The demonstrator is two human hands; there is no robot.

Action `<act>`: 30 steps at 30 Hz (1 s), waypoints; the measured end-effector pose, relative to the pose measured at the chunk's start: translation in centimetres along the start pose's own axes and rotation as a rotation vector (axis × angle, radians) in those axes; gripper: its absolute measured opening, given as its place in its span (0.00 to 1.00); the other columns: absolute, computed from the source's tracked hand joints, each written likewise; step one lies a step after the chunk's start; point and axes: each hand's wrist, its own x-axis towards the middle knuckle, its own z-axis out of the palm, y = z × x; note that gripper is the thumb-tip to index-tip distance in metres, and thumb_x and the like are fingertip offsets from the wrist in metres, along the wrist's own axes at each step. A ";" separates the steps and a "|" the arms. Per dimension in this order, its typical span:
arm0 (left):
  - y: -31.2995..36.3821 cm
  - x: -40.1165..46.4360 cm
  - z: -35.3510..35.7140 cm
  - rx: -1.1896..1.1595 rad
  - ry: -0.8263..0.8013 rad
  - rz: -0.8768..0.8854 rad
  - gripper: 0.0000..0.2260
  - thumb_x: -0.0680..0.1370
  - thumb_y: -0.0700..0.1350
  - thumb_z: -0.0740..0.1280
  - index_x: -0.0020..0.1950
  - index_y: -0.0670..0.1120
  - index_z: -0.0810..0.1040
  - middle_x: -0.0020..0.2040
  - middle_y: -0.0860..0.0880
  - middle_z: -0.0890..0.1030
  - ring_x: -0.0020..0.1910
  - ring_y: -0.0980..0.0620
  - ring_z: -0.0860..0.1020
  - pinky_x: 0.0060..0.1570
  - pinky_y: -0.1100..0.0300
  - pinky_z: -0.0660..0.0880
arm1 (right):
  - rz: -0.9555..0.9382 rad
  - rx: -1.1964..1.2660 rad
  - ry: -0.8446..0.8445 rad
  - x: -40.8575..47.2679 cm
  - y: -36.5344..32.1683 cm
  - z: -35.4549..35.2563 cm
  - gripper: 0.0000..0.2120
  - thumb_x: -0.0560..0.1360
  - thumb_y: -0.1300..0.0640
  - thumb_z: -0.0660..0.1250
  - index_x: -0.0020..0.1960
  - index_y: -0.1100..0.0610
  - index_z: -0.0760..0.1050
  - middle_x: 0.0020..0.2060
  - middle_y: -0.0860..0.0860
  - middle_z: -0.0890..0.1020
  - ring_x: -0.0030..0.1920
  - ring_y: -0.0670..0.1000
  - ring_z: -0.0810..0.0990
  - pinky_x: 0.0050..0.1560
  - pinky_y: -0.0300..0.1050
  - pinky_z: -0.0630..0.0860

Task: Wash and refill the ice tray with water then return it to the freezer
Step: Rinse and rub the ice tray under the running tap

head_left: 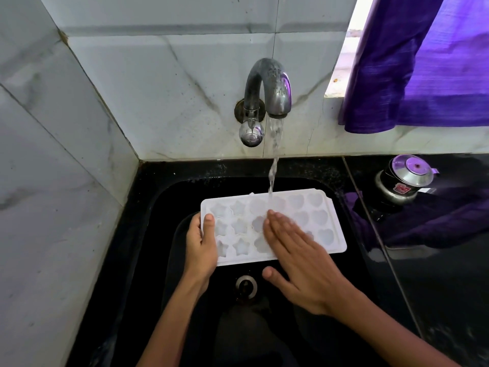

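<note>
White plastic ice tray [275,226] being held over the black stone sink [164,197] under the curved metal tap's [267,86] running water [274,160].
Left hand [201,247] is gripping the tray's left edge, thumb on top; right hand [299,263] is lying flat, fingers straight, covering middle cavities. Water level inside the star and heart moulds is hard to make out.
</note>
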 end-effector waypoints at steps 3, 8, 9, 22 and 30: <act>-0.3 -0.2 0.5 -0.021 -0.023 -0.026 0.09 0.82 0.49 0.56 0.54 0.51 0.75 0.48 0.49 0.82 0.46 0.52 0.82 0.41 0.60 0.79 | 0.092 0.028 -0.019 1.1 1.4 -0.6 0.42 0.72 0.30 0.27 0.76 0.57 0.34 0.76 0.53 0.36 0.75 0.47 0.32 0.73 0.41 0.31; -0.3 -0.4 2.4 -0.035 -0.075 -0.011 0.10 0.82 0.48 0.56 0.54 0.47 0.76 0.45 0.48 0.83 0.40 0.57 0.82 0.36 0.64 0.77 | 0.008 -0.010 -0.018 2.8 0.0 -0.1 0.42 0.74 0.31 0.28 0.77 0.60 0.38 0.77 0.55 0.40 0.76 0.51 0.36 0.74 0.45 0.36; -0.3 -0.3 2.5 -0.038 -0.068 -0.008 0.10 0.82 0.47 0.56 0.53 0.47 0.76 0.45 0.48 0.83 0.39 0.57 0.82 0.36 0.65 0.77 | -0.026 -0.021 -0.014 2.5 -0.4 0.1 0.41 0.75 0.32 0.31 0.77 0.60 0.41 0.77 0.56 0.42 0.77 0.52 0.38 0.74 0.46 0.38; -0.7 -0.2 4.6 -0.074 -0.123 -0.026 0.12 0.82 0.46 0.56 0.56 0.43 0.75 0.47 0.47 0.82 0.40 0.59 0.82 0.38 0.66 0.76 | 0.023 -0.061 0.024 2.4 0.7 0.0 0.40 0.76 0.32 0.32 0.77 0.61 0.44 0.76 0.56 0.45 0.77 0.55 0.43 0.74 0.46 0.40; -0.4 -0.2 6.0 -0.109 -0.113 -0.042 0.11 0.82 0.48 0.56 0.52 0.46 0.76 0.45 0.52 0.81 0.41 0.60 0.80 0.37 0.71 0.74 | 0.044 -0.126 0.010 -0.9 1.9 -0.3 0.36 0.80 0.36 0.39 0.77 0.61 0.53 0.76 0.57 0.55 0.76 0.55 0.53 0.72 0.48 0.51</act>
